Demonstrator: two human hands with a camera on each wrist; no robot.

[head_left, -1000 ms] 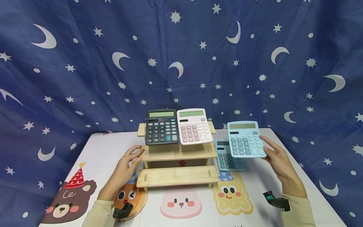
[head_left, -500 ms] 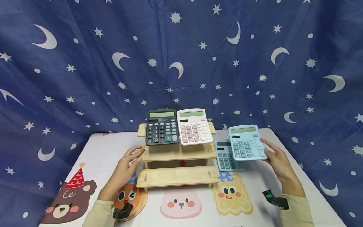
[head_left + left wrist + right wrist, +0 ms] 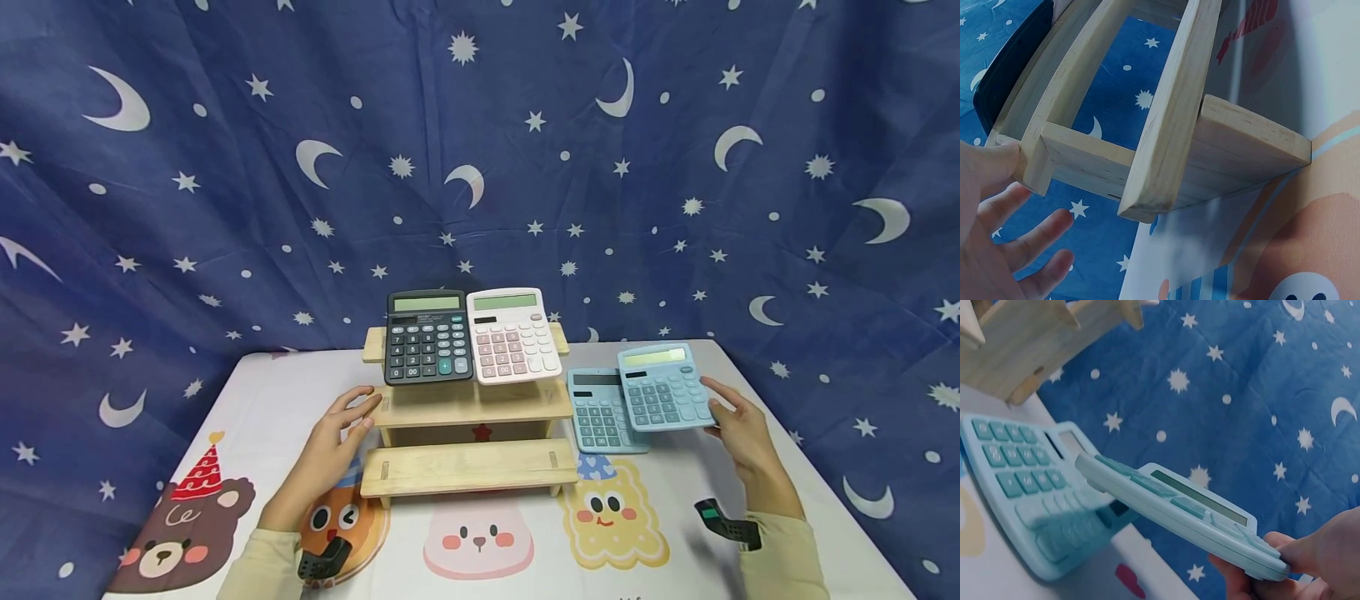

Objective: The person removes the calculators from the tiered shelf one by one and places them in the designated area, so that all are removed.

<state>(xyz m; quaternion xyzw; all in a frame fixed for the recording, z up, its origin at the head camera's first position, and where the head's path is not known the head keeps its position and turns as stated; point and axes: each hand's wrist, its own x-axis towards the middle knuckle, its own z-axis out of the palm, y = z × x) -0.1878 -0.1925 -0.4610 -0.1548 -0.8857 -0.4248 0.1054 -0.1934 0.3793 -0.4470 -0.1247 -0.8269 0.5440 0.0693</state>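
Note:
My right hand point(image 3: 748, 437) pinches a light blue calculator point(image 3: 667, 387) by its right edge, thumb on top and fingers beneath. In the right wrist view this calculator point(image 3: 1172, 509) is tilted, its left end over a second light blue calculator point(image 3: 600, 412) that lies on the table. A tiered wooden stand point(image 3: 468, 468) occupies the middle, with a black calculator point(image 3: 427, 337) and a white and pink calculator point(image 3: 513, 337) side by side on its top tier. My left hand point(image 3: 326, 450) pinches the left end of the middle tier, its other fingers spread beside it point(image 3: 1038, 234).
The tablecloth point(image 3: 480, 575) is white with cartoon figures. A blue curtain point(image 3: 480, 167) with moons and stars hangs close behind the stand. The two lower tiers stand in front of the displayed calculators.
My right hand has lowered the light blue calculator and shifted it slightly right, uncovering more of the calculator below. The left hand and the stand have stayed in place.

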